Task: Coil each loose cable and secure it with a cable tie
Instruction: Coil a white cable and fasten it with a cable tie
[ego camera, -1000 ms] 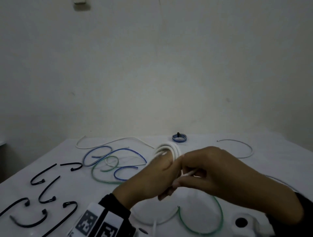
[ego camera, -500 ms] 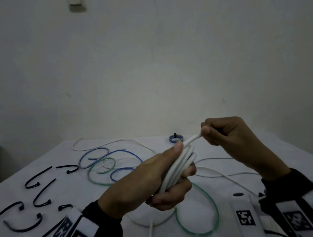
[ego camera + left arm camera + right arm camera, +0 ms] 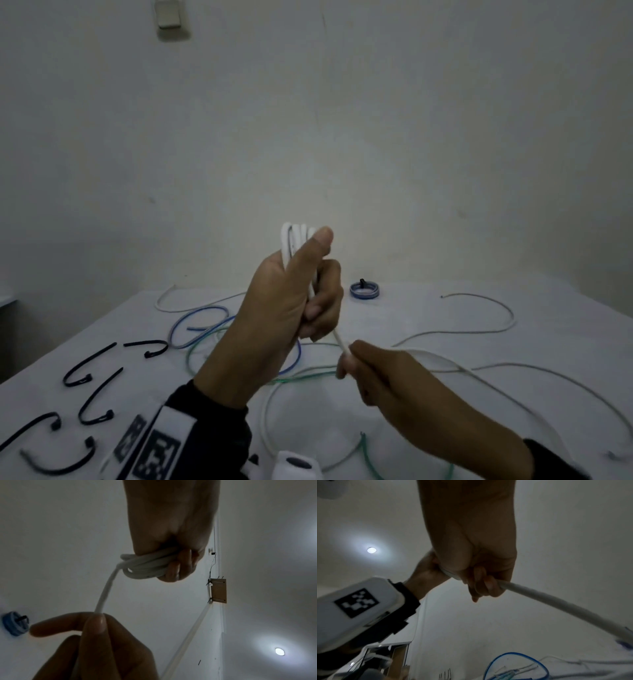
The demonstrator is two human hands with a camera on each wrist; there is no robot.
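My left hand [image 3: 291, 301] is raised above the table and grips a bundle of white cable loops [image 3: 295, 240], thumb pressed along them. In the left wrist view the white coil [image 3: 145, 565] sits under the curled fingers. From the coil a white strand [image 3: 340, 339] runs down to my right hand [image 3: 383, 373], which pinches it between thumb and fingers just below the left hand. The loose tail [image 3: 513, 397] trails off to the right across the table. Several black cable ties [image 3: 92, 370] lie at the left.
Loose blue [image 3: 202, 325], green [image 3: 308, 377] and thin white cables [image 3: 479, 329] lie spread over the white table [image 3: 445, 428]. A small blue coil with a black tie [image 3: 364, 291] sits at the back centre. A wall stands close behind.
The left hand has lifted and turned the coil upright. The right hand has come down from the upper right to below the left hand, bringing the strand with it.
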